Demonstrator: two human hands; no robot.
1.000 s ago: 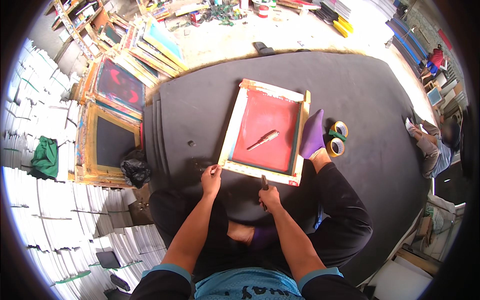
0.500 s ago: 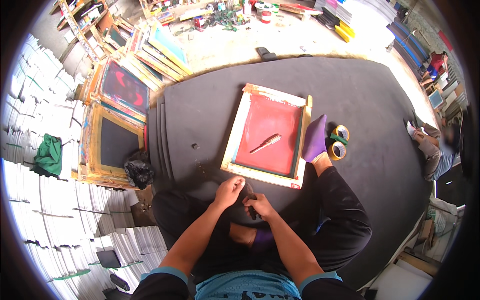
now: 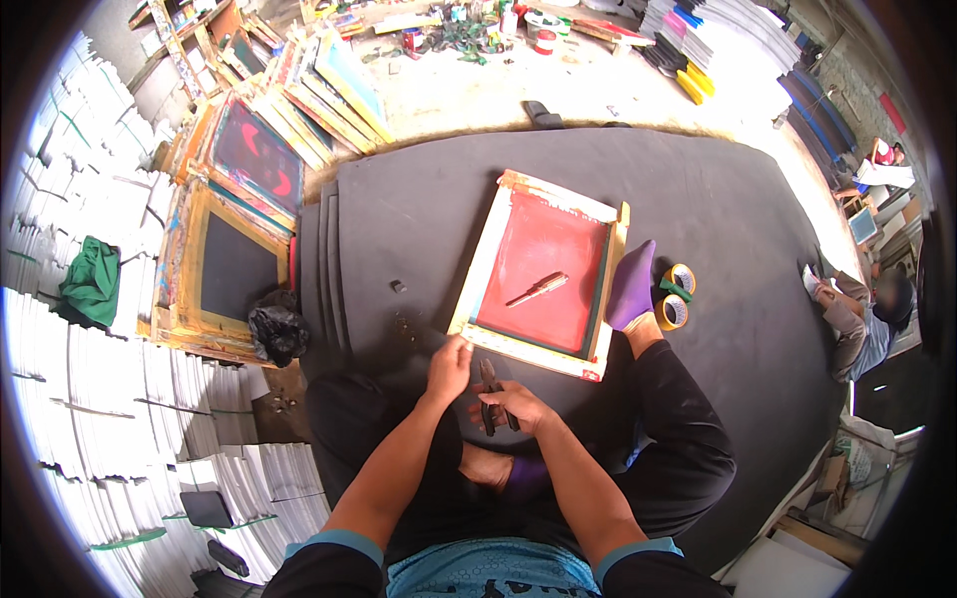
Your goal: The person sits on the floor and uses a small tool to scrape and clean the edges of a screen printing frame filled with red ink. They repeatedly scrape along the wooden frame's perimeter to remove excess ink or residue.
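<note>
Covering its own fingertips, the left hand (image 3: 451, 371) bends at the near-left corner of the wooden frame (image 3: 528, 357); I cannot tell whether it pinches anything there. The right hand (image 3: 516, 405) grasps dark pliers (image 3: 487, 375) just short of the frame's near edge, fingers hiding part of the handles (the tips, pointed toward the frame, are hard to make out). Both forearms (image 3: 394, 476) slant inward from the near side. Inside the frame, a slim tool (image 3: 538, 288) lies aslant on red mesh (image 3: 543, 239). The frame rests on a dark sheet (image 3: 419, 214), stretching wide leftward and beyond its far edge. Rightward is tighter: a purple-socked foot (image 3: 631, 287) sits just beside it, tape rolls (image 3: 684, 319) farther out.
</note>
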